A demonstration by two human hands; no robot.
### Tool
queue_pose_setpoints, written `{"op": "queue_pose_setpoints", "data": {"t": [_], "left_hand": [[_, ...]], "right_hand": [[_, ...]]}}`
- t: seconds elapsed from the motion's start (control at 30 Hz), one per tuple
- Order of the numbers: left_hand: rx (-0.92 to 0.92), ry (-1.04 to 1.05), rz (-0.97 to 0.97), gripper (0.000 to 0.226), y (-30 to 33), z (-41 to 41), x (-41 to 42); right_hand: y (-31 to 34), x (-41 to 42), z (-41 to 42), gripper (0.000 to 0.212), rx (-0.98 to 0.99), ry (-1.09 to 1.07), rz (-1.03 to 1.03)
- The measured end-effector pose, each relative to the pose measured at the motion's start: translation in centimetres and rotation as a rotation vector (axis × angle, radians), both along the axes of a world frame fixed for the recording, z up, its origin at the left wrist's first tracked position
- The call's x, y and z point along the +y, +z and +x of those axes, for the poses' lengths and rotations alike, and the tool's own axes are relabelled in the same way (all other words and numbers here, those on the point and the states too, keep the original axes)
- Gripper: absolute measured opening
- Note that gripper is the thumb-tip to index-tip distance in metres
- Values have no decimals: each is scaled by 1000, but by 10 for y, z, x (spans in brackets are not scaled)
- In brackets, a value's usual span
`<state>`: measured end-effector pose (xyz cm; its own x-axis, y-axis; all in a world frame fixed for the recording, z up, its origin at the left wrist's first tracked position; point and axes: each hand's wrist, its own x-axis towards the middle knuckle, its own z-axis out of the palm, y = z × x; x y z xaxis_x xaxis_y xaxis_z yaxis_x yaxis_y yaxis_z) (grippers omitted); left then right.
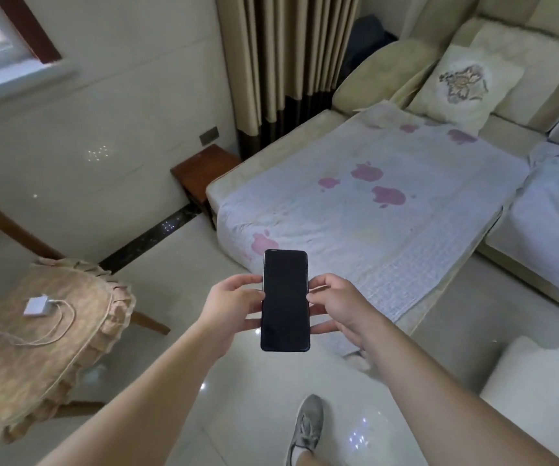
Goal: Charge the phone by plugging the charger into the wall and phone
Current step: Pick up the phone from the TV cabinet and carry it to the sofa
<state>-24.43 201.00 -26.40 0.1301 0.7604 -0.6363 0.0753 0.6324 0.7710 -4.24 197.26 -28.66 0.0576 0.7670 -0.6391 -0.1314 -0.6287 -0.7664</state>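
Observation:
A black phone [285,299] with a dark screen is held upright in front of me, above the floor. My left hand [231,309] grips its left edge and my right hand [337,306] grips its right edge. A white charger block [35,306] with its white cable [54,326] coiled beside it lies on the cushioned chair seat [36,358] at the left, well apart from both hands. A dark wall socket [209,135] sits low on the wall beside the curtain, above a small wooden stool [201,169].
A sofa with a white, pink-patterned cover [372,203] fills the right, with a cushion [466,82] at its back. Striped curtains [285,62] hang behind. My grey shoe [306,427] stands on the glossy tiled floor. A white object [540,398] sits at the lower right.

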Motion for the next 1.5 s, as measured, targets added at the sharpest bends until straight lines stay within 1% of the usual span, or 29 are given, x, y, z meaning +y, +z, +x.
{"op": "queue_pose_setpoints", "data": {"t": [0.33, 0.53, 0.67, 0.8, 1.0, 1.2, 1.3, 1.5], "left_hand": [[-5, -15, -5, 31, 3, 66, 144], [-3, -57, -19, 31, -16, 91, 228], [13, -115, -31, 30, -44, 107, 293], [27, -175, -88, 30, -70, 115, 359], [86, -306, -165, 31, -112, 124, 453], [164, -438, -167, 30, -150, 149, 514], [194, -467, -162, 31, -172, 169, 540], [188, -500, -166, 28, -229, 203, 569]], "right_hand": [[9, 138, 66, 22, -9, -11, -1], [-8, 211, 88, 21, -13, -54, -4], [-35, 265, 97, 20, -35, -120, -26], [-61, 317, 96, 20, -41, -215, -92], [-106, 381, 85, 19, -9, -368, -157], [-152, 427, 92, 21, 47, -493, -186], [-177, 449, 107, 22, 71, -528, -200], [-232, 477, 141, 22, 80, -546, -216]]}}
